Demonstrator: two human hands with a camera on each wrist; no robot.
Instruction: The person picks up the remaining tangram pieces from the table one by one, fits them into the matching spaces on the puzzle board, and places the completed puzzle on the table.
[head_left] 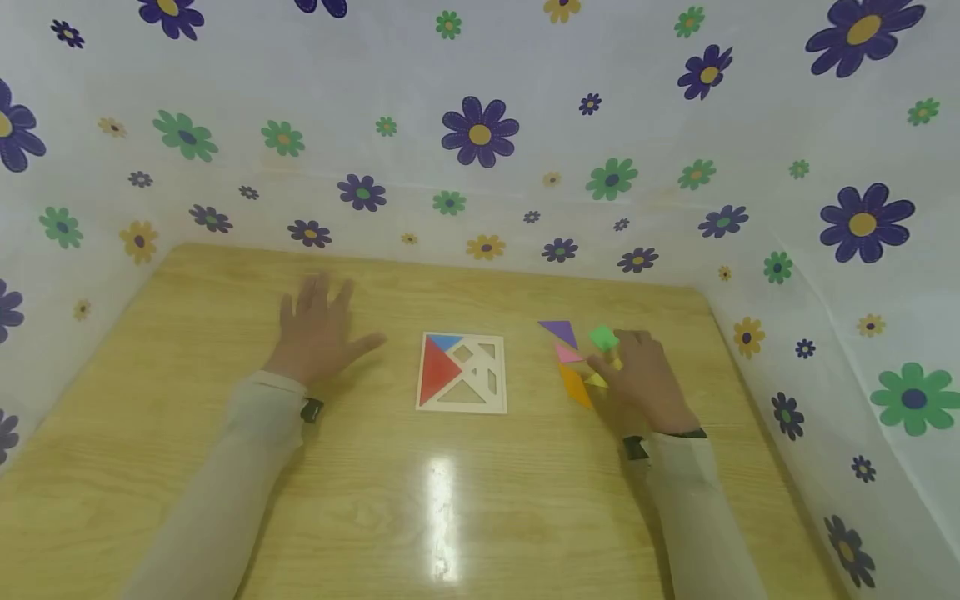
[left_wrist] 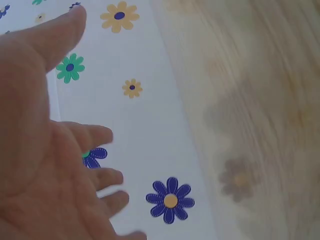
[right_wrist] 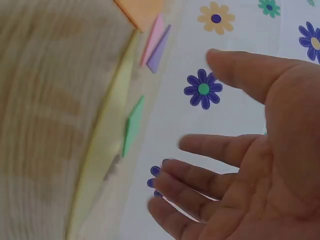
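My left hand (head_left: pixel 313 333) hovers over the table left of a tangram tray, its fingers spread and nothing in them. The white square tray (head_left: pixel 498 408) holds a red triangle (head_left: pixel 438 369) and a blue triangle (head_left: pixel 444 342); its other slots are bare. To the right, my right hand (head_left: pixel 643 375) is above the loose pieces with fingers extended, holding nothing. Around it lie a green square (head_left: pixel 603 337), a purple triangle (head_left: pixel 561 331), a pink triangle (head_left: pixel 567 354), an orange parallelogram (head_left: pixel 575 386) and a yellow triangle (right_wrist: pixel 107 135), partly hidden by the hand in the head view.
The wooden table (head_left: pixel 360 500) is bounded at the back and both sides by a white cloth (head_left: pixel 525 50) with printed flowers. Light glares off the table in front of the tray. Dark bands show at both wrists.
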